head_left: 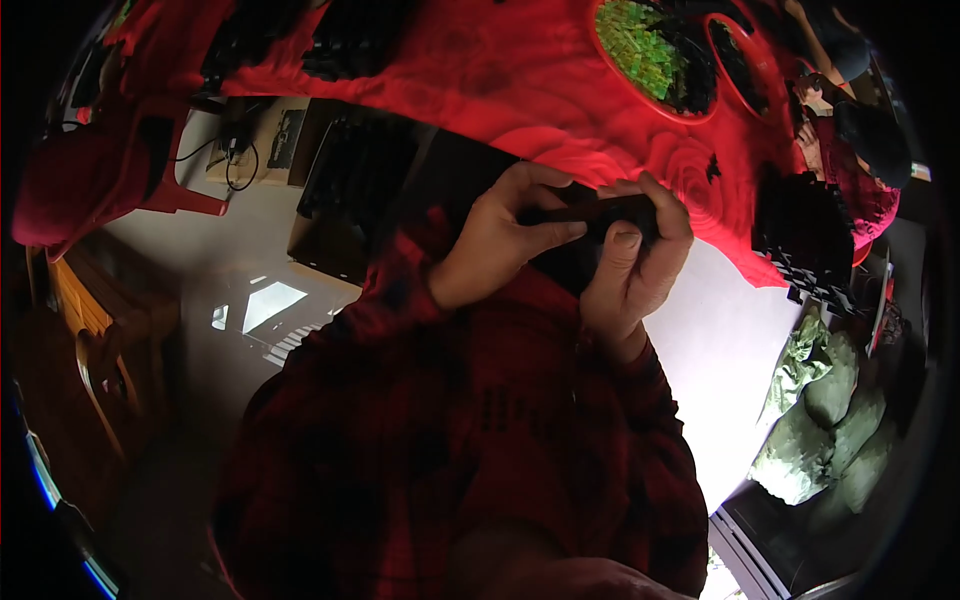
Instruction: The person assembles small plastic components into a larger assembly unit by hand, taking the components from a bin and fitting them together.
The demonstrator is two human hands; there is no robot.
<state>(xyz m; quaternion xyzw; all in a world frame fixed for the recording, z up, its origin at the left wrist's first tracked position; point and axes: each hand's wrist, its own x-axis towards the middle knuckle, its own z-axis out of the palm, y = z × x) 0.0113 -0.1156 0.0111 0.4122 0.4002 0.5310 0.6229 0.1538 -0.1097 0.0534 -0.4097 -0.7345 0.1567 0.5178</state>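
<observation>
Both hands are raised in front of my chest, close to the near edge of the red-covered table [480, 110]. They hold a dark, narrow, bar-like piece [585, 212] between them, roughly level; poor light hides its exact kind. My left hand [490, 240] pinches its left end between thumb and fingers. Around the right end my right hand [640, 265] is closed, thumb on the near side and fingers curled over the far side. Beyond the hands stands a red-rimmed basin [672, 112] with small green pieces [635, 50] and black pieces in it.
A second red-rimmed basin [709, 35] stands beside it. Black parts are heaped at the table's right end [805, 225]. Other people [865, 130] sit at the right. Left are a carton of black parts [360, 165] and a red chair [90, 185]; full sacks [800, 455] lie lower right.
</observation>
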